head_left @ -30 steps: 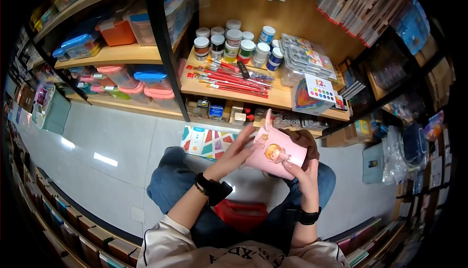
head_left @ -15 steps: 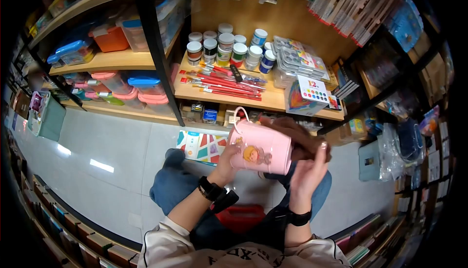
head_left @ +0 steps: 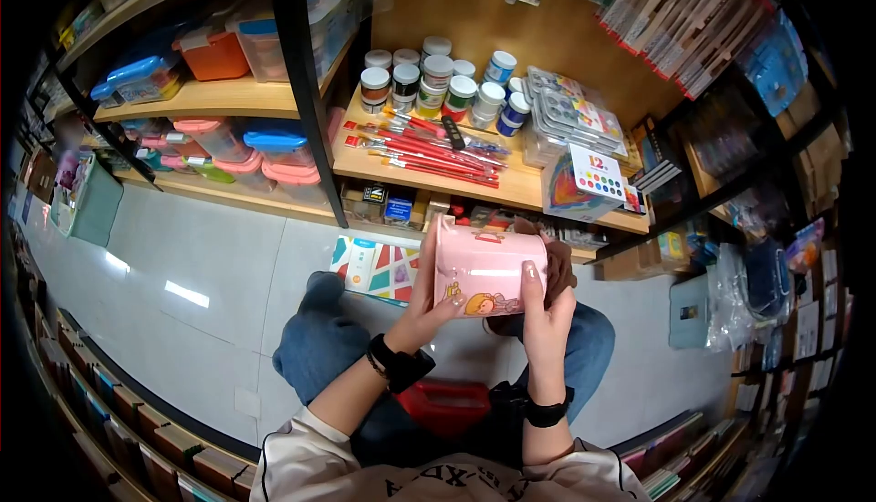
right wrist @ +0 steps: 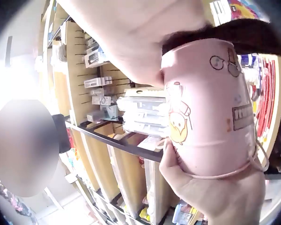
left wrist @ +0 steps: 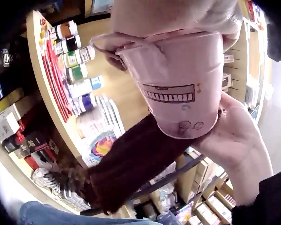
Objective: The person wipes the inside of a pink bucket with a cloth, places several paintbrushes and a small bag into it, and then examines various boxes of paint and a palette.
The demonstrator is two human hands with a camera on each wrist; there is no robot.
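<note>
A pink bucket (head_left: 488, 260) with cartoon prints lies sideways between both hands. My left hand (head_left: 426, 301) grips its rim end, thumb on the near side. At the base end my right hand (head_left: 547, 315) holds it, thumb laid along the wall. In the left wrist view the bucket (left wrist: 182, 89) shows a keyboard print, and a dark brown cloth (left wrist: 136, 164) hangs beyond its base. The right wrist view shows the bucket (right wrist: 206, 108) with the left hand (right wrist: 215, 192) round its rim. What the bucket contains is hidden.
Ahead, a wooden shelf (head_left: 438, 177) bears paint jars (head_left: 461, 96), red brushes (head_left: 429, 155) and a paint set box (head_left: 584, 183). A colourful patterned pack (head_left: 374, 269) lies on the floor, and a red object (head_left: 444, 406) sits between the legs.
The bucket has been turned about its length, so its printed figure now faces lower. My right hand, off the bucket half a second ago, has come onto its base end.
</note>
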